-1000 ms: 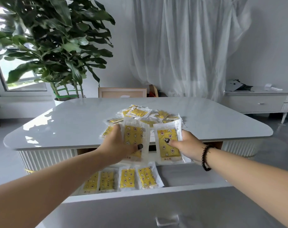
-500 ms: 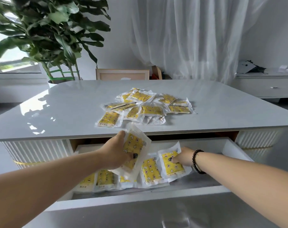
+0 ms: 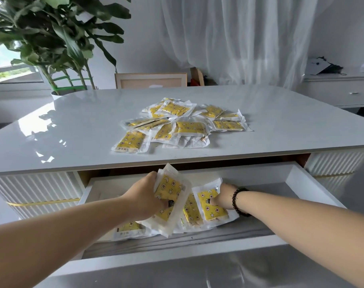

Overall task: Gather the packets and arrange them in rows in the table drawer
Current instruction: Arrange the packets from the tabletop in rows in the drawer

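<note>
Two bare forearms reach forward from the near edge into the open table drawer, which is pulled out from under the glossy grey tabletop. On the left, the left hand is turned with its back facing left, fingers behind and a dark-nailed thumb curled across the front of a small stack of yellow packets; it grips that stack tilted, upper corner leaning away toward the tabletop edge, lower end hanging just above the drawer floor. On the right, the right hand, with a dark beaded bracelet on its wrist, is lower and reaches inward, wrist bent to the left. Its fingers curl over the upper edge of a single yellow packet and pinch it; that packet lies nearly flat in the drawer, just right of another packet already lying there. More packets peek out beneath the left arm at the drawer's front left, partly hidden by the forearm. Up on the tabletop, well apart from both hands, a loose heap of yellow packets lies overlapping, some turned white side up. Behind the table stand a leafy potted plant on the left, a wooden chair back, a sheer white curtain and a white sideboard to the right.
</note>
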